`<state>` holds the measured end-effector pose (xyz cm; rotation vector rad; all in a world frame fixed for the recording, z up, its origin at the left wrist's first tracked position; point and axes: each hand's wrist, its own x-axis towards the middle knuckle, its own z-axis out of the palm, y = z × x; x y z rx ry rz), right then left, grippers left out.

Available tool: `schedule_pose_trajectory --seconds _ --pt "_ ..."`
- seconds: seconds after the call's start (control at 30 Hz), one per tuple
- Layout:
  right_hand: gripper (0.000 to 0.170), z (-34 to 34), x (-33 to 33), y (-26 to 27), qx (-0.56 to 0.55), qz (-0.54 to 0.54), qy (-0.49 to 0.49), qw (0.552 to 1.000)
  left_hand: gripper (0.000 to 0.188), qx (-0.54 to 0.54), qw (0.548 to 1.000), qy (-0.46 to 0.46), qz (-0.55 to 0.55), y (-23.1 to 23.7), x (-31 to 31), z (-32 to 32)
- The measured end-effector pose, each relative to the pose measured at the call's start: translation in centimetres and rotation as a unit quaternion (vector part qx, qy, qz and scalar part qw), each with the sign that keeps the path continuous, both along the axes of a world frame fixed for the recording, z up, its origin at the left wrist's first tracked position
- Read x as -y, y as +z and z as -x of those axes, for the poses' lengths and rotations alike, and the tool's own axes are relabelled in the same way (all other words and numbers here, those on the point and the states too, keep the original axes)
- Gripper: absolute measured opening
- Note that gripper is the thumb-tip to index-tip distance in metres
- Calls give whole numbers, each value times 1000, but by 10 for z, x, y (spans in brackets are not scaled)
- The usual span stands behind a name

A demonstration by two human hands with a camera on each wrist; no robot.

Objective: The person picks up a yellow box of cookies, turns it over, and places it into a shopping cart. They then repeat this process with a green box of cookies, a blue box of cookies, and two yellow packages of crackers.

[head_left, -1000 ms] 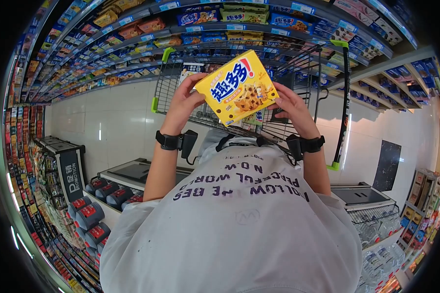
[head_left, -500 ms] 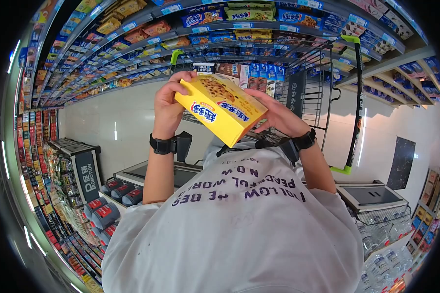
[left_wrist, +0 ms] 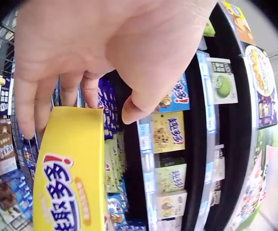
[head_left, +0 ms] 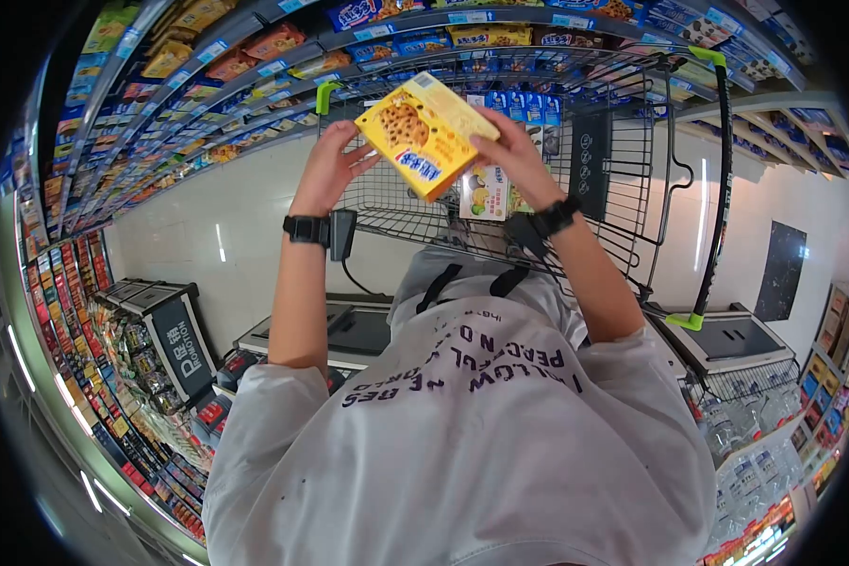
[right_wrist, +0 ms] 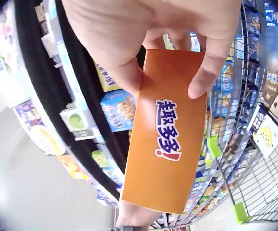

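Observation:
A yellow cookie box (head_left: 415,132) with a cookie picture is held tilted over the shopping cart. My right hand (head_left: 519,156) grips it at its right end; in the right wrist view the thumb and fingers (right_wrist: 206,79) pinch the two edges of its orange end panel. At the other end, my left hand (head_left: 328,168) is spread, its fingers reaching to the box's left edge. In the left wrist view its thumb stands apart from the yellow box (left_wrist: 69,168) while the other fingers pass behind it.
The wire shopping cart (head_left: 623,203) stands in front of the body, with a pale box (head_left: 486,193) and blue packs (head_left: 528,108) in it. Shelves of packaged cookies (head_left: 283,71) run beyond it. A promotion stand (head_left: 174,344) is at left, bottled goods (head_left: 745,424) at right.
The box has been turned from its front to other faces and lifted a little away from the body. The left hand has loosened from its corner; the right hand has taken the far end.

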<state>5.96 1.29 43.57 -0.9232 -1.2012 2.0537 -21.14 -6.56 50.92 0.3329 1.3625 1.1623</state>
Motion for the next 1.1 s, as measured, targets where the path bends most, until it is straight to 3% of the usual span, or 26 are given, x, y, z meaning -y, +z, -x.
schedule_pose_trajectory --seconds 0.03,0.07,0.17,0.2,0.27,0.33,0.4,0.43,0.53,0.6,0.67,0.73,0.8,0.83,0.93,1.03,1.1 --pt "51 11 -14 -11 3 13 -7 1000 31 -11 1000 -13 12 -15 -9 13" --pt "51 21 -27 -22 11 16 -8 1000 31 -3 1000 -14 15 -31 -20 25" --pt "47 47 -58 -61 79 50 83 992 54 -175 947 -227 145 -78 -44 54" --pt "47 55 -61 -84 85 52 82 992 54 -169 947 -229 146 -115 -41 67" --pt "46 71 -61 -147 156 112 148 970 57 -122 886 -378 241 -194 -39 93" --pt "44 86 -42 -214 126 131 174 968 59 -43 832 -462 304 -226 -37 97" --pt "43 105 -23 -253 182 142 213 949 60 -28 808 -439 392 -262 -29 96" --pt "43 111 -14 -272 189 175 218 941 61 -33 784 -475 398 -281 -27 93" --pt "43 116 11 -321 235 112 222 940 61 -69 793 -417 439 -323 -12 88" --pt "50 111 23 -353 229 122 218 941 57 -74 771 -438 457 -341 -6 90" --pt "57 108 32 -369 324 41 284 902 49 -19 857 -303 416 -366 9 92" --pt "61 107 30 -362 322 78 283 900 40 -15 862 -298 409 -374 12 87" --pt "63 106 32 -361 383 -12 315 868 33 -109 883 -305 341 -381 11 80" --pt "63 105 33 -360 384 -8 314 868 46 -168 889 -288 313 -379 12 74" --pt "68 94 32 -358 408 -22 347 844 45 -250 902 -239 257 -368 17 60" --pt "72 77 35 -347 384 26 319 866 45 -206 923 -198 258 -345 8 53" --pt "77 70 34 -341 299 260 251 883 51 -181 954 -98 216 -335 -2 44"
